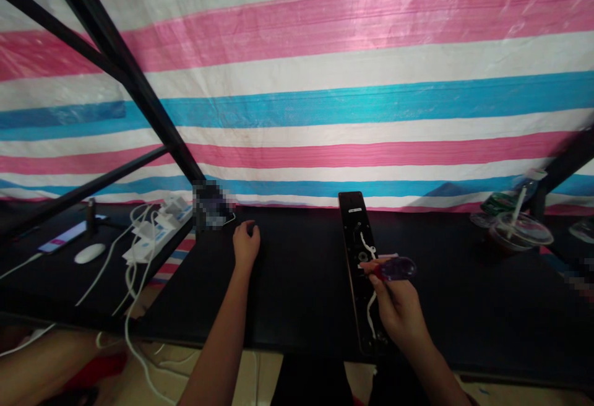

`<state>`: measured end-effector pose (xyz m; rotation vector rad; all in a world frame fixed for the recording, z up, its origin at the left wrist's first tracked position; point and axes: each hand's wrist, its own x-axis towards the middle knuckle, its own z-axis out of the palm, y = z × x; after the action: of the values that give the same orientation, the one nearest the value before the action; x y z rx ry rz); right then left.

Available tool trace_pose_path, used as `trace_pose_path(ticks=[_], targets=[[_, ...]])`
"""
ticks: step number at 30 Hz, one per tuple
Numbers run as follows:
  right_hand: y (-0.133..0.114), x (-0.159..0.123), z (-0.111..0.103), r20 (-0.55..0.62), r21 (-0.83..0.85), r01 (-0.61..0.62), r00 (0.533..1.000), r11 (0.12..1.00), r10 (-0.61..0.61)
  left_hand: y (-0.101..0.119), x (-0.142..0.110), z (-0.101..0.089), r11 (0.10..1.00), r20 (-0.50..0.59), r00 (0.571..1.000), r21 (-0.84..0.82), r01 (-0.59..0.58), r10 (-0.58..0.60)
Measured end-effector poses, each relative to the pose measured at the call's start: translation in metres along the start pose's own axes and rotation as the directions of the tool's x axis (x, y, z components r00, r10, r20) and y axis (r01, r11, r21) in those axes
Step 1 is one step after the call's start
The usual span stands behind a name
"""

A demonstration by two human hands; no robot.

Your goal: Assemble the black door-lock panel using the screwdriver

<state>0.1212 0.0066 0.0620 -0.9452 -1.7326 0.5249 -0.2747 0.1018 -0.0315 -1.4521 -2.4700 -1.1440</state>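
A large plastic tarpaulin [352,72] with pink, white and blue stripes hangs behind everything and fills the upper part of the view. Black metal frame bars [116,72] cross it diagonally on the left side, and another dark bar [563,161] shows at the right edge.

Below the tarpaulin is a long black worktop [297,288]. A long, narrow black panel [362,270], perhaps the body of an electronic door lock, lies on the worktop in front of the person, with its length pointing away from them. It has small holes, and thin white wires [371,313] lie along its face.

The right hand [399,310] is above the lower half of this panel. Its thumb and fingers pinch a translucent purple piece [396,268], which is held just over the panel's right edge. The left hand [245,244] rests on the worktop, well apart from the panel. Its fingers curl loosely, and it does not seem to hold anything.

On the left part of the worktop there is a white power strip [158,236] with white plugs and many tangled white cables [134,282]. Beside it lie a white computer mouse [90,253] and a phone [62,237]. On the right side stands a plastic cup [517,233] with a lid and a straw, and a bottle [529,186] is behind it. A pixelated patch [211,205] hides one small object near the tarpaulin.
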Motion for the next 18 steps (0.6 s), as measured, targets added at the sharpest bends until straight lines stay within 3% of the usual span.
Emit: trace_pose_path(ticks=[5, 10, 13, 16, 18], targets=[[-0.001, -0.001, 0.004, -0.087, -0.060, 0.011, 0.996, 0.998, -0.016, 0.013, -0.019, 0.007, 1.000, 0.065, 0.998, -0.004, -0.027, 0.027], [-0.005, -0.002, 0.003, -0.080, -0.072, 0.056, 0.995, 0.996, -0.062, 0.007, -0.005, -0.009, 0.998, 0.044, 0.997, -0.016, 0.063, -0.062], [-0.007, -0.003, 0.004, -0.072, -0.079, 0.053, 0.996, 0.995, -0.059, 0.011, -0.004, -0.017, 0.998, 0.082, 0.996, -0.045, 0.047, -0.043], [-0.007, -0.003, 0.008, -0.100, -0.078, 0.044, 0.994, 0.996, -0.051, 0.033, -0.019, -0.019, 0.996, 0.131, 0.991, -0.091, 0.013, -0.001], [-0.005, -0.003, 0.010, -0.109, -0.071, 0.057, 0.992, 0.996, -0.064, 0.060, -0.043, -0.019, 0.989, 0.173, 0.984, -0.148, -0.006, 0.032]])
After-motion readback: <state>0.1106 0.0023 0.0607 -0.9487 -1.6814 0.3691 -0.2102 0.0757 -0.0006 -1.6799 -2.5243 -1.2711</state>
